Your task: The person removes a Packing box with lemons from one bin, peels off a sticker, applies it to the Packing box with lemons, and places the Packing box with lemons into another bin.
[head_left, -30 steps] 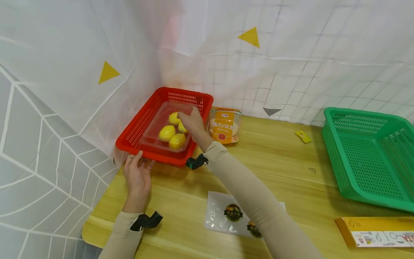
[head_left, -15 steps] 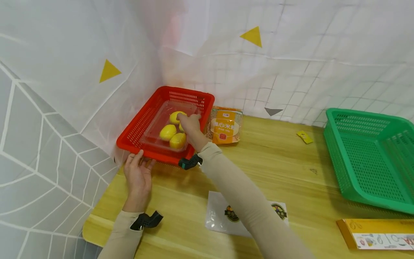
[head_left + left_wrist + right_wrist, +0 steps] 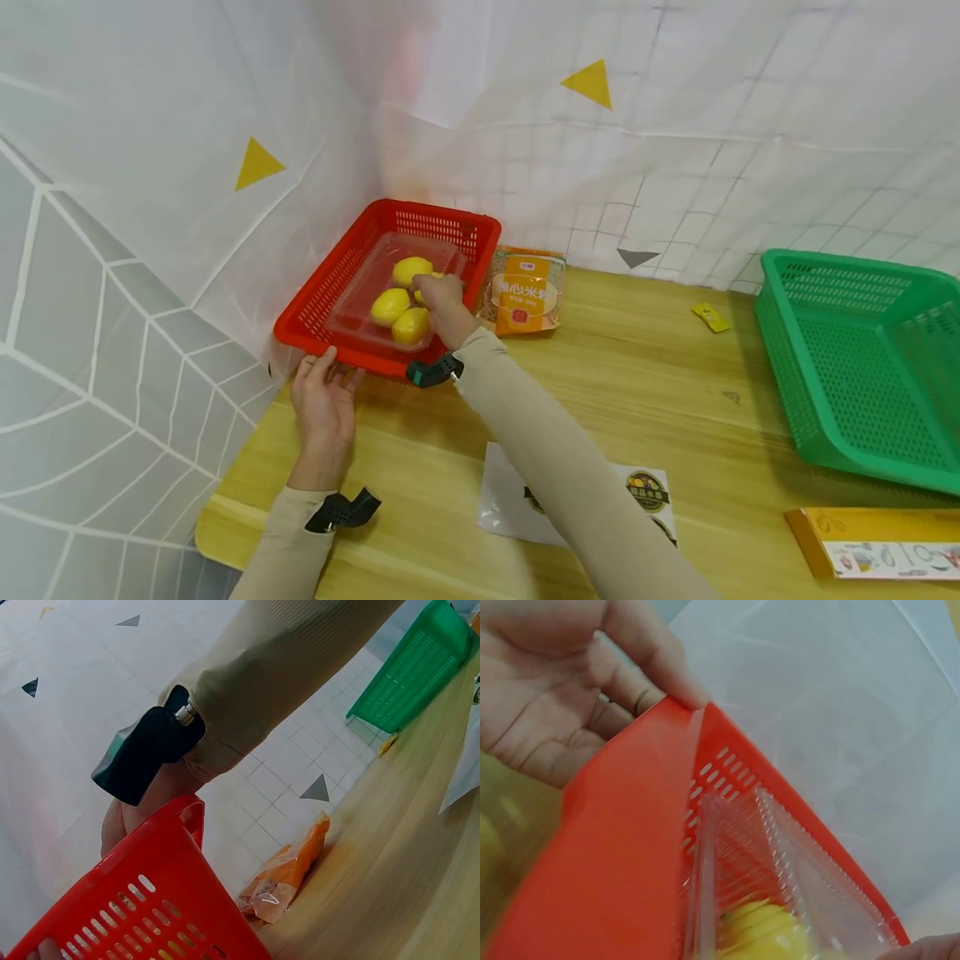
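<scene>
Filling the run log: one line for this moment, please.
left hand: steadies red basket | right hand: on lemon in clear tray | green basket: apart

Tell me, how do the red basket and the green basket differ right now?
The red basket sits in the wall corner and holds a clear tray of yellow fruit; the green basket sits at the table's far right and looks empty. The left hand touches the red one's near rim; no hand is near the green one. Both are perforated plastic rectangles.
</scene>
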A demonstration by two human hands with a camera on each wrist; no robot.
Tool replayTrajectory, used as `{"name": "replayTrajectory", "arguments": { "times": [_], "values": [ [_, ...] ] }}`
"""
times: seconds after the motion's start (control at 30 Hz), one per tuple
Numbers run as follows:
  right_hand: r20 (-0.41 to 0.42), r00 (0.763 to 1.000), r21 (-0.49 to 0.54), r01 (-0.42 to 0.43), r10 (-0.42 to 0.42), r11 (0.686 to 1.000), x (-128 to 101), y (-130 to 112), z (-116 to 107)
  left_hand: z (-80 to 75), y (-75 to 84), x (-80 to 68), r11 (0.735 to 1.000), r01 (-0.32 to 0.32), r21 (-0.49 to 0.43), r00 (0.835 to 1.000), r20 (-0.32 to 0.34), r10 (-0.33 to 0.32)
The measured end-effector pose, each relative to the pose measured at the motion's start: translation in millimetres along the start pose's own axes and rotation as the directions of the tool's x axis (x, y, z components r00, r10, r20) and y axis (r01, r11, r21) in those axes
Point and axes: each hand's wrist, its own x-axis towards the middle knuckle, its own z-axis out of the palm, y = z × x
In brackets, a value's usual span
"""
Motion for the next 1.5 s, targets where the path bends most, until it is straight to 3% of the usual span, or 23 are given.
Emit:
{"name": "replayTrajectory", "arguments": {
  "times": [0.23, 0.6, 1.0, 1.23, 1.5],
  "values": [
    [-0.018, 1.0, 0.022, 0.0, 0.0, 1.0, 1.4, 2.1, -1.9, 2.4, -2.9, -0.7, 1.0, 0.007, 0.012, 1.0, 0.006, -0.007],
    [-0.021, 1.0, -0.102, 0.021, -0.023, 0.995, -7.5, -1.2, -1.7, 3.6, 0.3, 0.0, 1.0, 0.021, 0.0, 1.0, -0.003, -0.021],
    [-0.006, 0.999, -0.056, 0.041, -0.041, 0.998, -24.7, -21.2, -14.1, 2.9, -2.7, 1.2, 1.0, 0.032, -0.001, 0.999, -0.017, -0.032],
    [0.048, 0.997, -0.051, 0.059, -0.056, 0.997, -32.7, -29.3, -24.4, 0.3, -1.5, 0.5, 1.0, 0.019, -0.018, 1.0, -0.01, -0.019],
    [0.148, 0.98, -0.008, 0.133, -0.13, 0.991, -46.6, -40.4, -41.3, -2.0, -0.4, -0.2, 0.999, 0.026, -0.047, 1.0, 0.0, -0.026]
  ]
}}
